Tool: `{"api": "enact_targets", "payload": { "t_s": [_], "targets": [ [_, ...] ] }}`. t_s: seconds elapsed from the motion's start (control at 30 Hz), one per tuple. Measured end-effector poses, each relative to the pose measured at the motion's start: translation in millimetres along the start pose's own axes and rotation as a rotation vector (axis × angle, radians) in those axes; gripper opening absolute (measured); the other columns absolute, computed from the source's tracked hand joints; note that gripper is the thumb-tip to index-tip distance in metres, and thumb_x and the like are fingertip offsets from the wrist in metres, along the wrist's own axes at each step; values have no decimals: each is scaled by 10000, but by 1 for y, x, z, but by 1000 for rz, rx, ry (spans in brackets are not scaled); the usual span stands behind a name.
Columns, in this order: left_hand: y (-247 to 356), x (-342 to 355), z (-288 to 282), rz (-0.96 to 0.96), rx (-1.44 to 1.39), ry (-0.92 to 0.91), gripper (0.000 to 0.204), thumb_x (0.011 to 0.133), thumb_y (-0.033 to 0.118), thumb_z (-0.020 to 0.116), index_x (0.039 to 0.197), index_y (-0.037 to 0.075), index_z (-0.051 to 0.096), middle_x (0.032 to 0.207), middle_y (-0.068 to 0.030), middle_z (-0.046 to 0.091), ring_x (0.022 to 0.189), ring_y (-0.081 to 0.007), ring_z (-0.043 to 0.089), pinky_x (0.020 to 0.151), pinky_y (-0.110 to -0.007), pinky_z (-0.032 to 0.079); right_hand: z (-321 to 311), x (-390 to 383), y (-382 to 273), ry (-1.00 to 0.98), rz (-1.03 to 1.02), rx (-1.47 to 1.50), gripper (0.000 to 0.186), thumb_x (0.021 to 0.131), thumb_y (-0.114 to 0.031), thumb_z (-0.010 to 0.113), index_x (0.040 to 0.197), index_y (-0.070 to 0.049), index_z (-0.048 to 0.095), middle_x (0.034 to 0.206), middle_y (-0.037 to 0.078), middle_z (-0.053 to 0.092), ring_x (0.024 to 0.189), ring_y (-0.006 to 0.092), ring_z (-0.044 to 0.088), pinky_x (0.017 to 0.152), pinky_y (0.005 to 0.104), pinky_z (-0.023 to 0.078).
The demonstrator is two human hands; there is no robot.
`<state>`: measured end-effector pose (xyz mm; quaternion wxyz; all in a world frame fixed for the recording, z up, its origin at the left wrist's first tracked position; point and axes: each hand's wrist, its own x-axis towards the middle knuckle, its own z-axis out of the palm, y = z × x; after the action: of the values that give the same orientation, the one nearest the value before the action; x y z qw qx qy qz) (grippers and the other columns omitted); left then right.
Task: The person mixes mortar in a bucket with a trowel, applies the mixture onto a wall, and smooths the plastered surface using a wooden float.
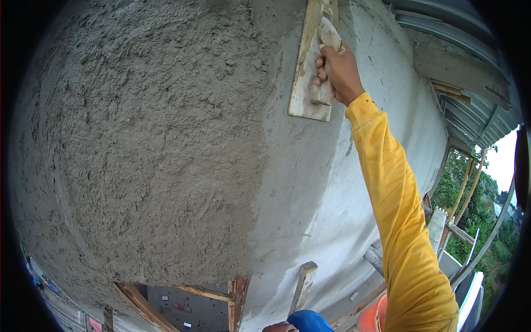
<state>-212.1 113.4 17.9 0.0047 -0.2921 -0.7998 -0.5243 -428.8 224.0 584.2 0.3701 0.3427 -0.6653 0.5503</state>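
Observation:
My right hand (338,72), in a yellow sleeve, is raised to the upper middle with its fingers wrapped round the handle of a plastering float (303,99). The float is long, pale and smeared with mortar, and its flat board lies against the wall. Left of it spreads rough, wet grey plaster (166,127); to the right the wall surface (381,72) is smoother and paler. At the bottom edge, what looks like part of my left hand (281,327) shows beside a blue thing (310,321); its fingers cannot be made out.
A wood-framed opening (238,301) sits low in the wall. Beside it a wooden post (303,288) stands up, and an orange bucket (373,316) is near my right elbow. Metal roofing (453,27) and a beam (462,72) overhang at upper right, with poles and greenery beyond.

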Motion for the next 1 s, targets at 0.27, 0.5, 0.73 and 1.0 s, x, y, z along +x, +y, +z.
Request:
{"api": "enact_targets", "payload": {
  "t_s": [0.27, 0.5, 0.73, 1.0],
  "targets": [
    [1, 1, -3, 17, 66, 29, 169, 829, 208, 600, 798, 68, 690, 796, -185, 659, 765, -373, 642, 685, -451, 498, 45, -88, 65, 105, -491, -667, 514, 914, -127, 505, 1370, 46, 342, 988, 254, 631, 671, 308, 685, 525, 381, 548],
    [19, -2, -7, 44, 8, 65, 166, 836, 206, 592, 795, 68, 674, 805, -179, 660, 759, -371, 643, 682, -449, 501, 33, -50, 15, -31, -16, -191, 526, 944, -142, 528, 1408, 18, 339, 1001, 152, 606, 496, 148, 546, 409, 291, 475],
    [15, 3, -13, -25, 157, -174, 311, 929, 333, 626, 1019, 51, 724, 964, -125, 704, 856, -298, 684, 803, -389, 538, 76, -213, 99, -96, -325, -508, 658, 937, -74, 524, 1506, -8, 202, 1320, 350, 503, 1149, 511, 560, 950, 487, 478],
    [29, 3, -11, -60, 126, -158, 254, 908, 301, 645, 953, 59, 708, 919, -123, 689, 841, -317, 668, 763, -395, 535, 29, -220, 126, 135, 7, -371, 598, 946, -90, 519, 1486, -3, 277, 1353, 287, 503, 1116, 392, 608, 991, 440, 486]
  ]
}}
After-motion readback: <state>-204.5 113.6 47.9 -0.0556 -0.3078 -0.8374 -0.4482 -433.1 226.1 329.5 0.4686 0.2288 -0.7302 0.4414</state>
